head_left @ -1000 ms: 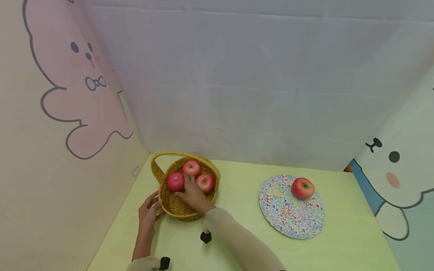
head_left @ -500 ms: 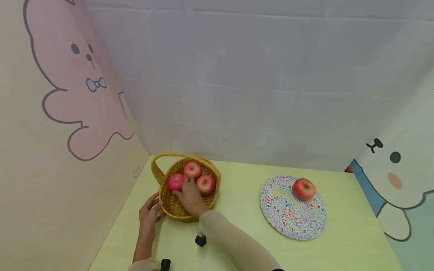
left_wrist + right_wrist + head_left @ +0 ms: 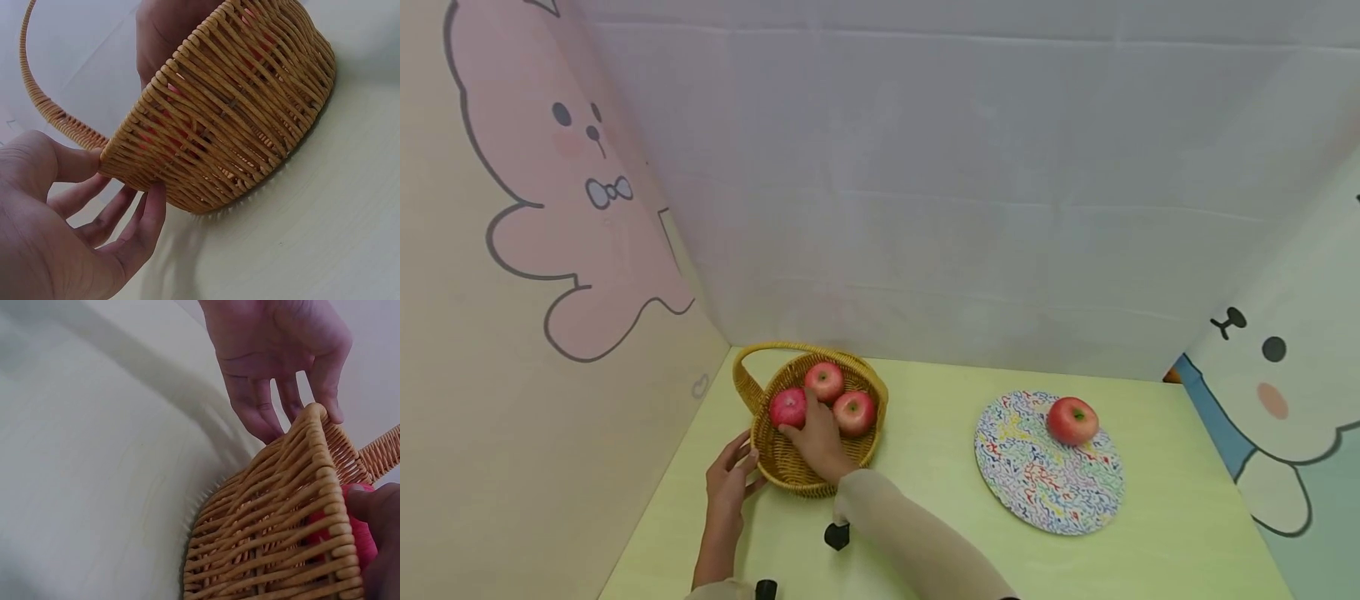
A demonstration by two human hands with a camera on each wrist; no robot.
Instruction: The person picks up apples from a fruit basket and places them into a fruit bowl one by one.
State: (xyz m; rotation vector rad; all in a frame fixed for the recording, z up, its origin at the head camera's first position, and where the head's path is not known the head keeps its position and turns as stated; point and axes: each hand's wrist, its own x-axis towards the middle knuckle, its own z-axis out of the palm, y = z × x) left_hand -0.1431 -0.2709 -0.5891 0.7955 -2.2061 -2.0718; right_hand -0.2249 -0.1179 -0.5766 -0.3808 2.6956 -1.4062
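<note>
Pale green table (image 3: 1187,475); left fingers (image 3: 150,219) pinch basket (image 3: 225,119), right fingers (image 3: 812,408) grip pink fruit (image 3: 787,407).

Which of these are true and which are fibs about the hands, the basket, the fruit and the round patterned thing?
1. The left hand touches the basket. True.
2. Two apples sit on the patterned disc. False: just one red apple does.
3. The right hand touches the dark pink fruit. True.
4. The dark pink fruit is outside the basket. False: it's inside.
5. The basket has a handle. True.
</note>
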